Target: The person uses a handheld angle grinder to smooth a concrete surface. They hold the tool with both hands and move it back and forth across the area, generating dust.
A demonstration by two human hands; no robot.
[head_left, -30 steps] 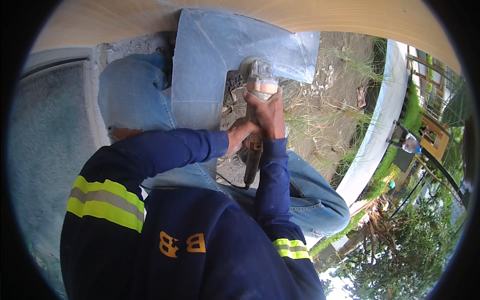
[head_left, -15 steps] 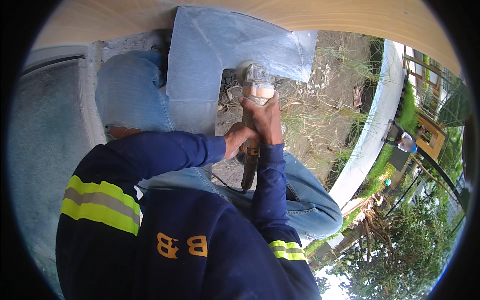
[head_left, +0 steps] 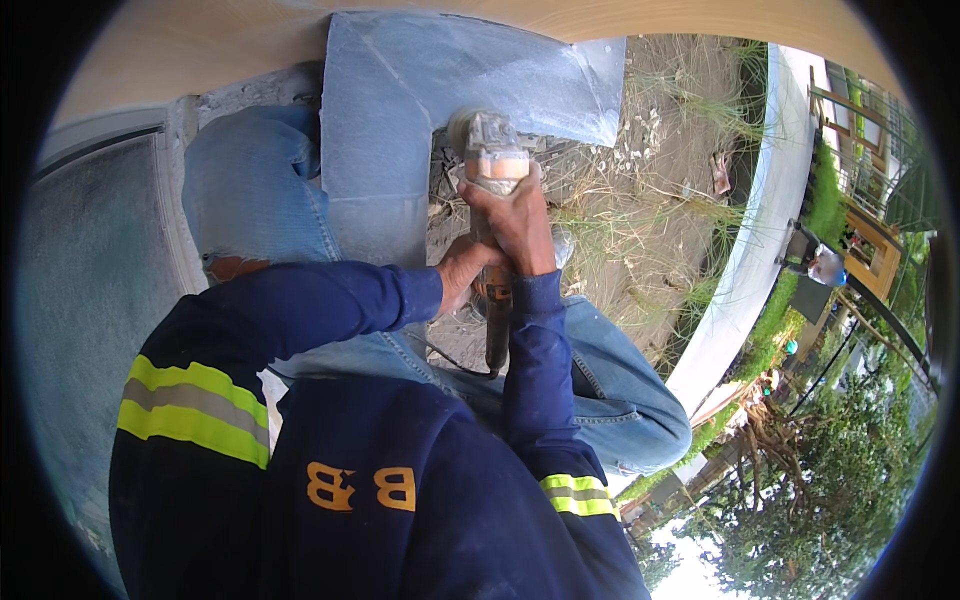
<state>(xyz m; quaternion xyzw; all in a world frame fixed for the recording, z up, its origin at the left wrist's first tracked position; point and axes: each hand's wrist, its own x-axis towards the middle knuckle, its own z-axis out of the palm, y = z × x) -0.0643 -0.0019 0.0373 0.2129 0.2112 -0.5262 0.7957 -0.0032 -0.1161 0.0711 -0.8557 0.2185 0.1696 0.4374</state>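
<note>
An angle grinder (head_left: 495, 160) with a dusty metal head and an orange-brown body is held in both my hands. My right hand (head_left: 518, 222) wraps round the body just behind the head. Lower down, my left hand (head_left: 466, 270) is closed on the rear part, close against the right wrist. The grinder's disc (head_left: 463, 128) meets the inner edge of a grey, dust-covered slab (head_left: 375, 150), near its inside corner. This slab is L-shaped, with one arm toward me and one toward the right. A dark cord (head_left: 450, 362) runs from the tool's back end.
My bent knees in blue jeans (head_left: 250, 185) flank the work. Dry soil with grass tufts (head_left: 640, 230) lies at right, bordered by a curved pale kerb (head_left: 735, 260). A tan surface (head_left: 220, 40) spans the far side; a grey panel (head_left: 100, 270) stands left. Another person (head_left: 825, 268) is far right.
The grinder and both hands have shifted slightly left and farther up in the view, with the disc still at the slab's inner edge. The slab also appears a little farther left and up.
</note>
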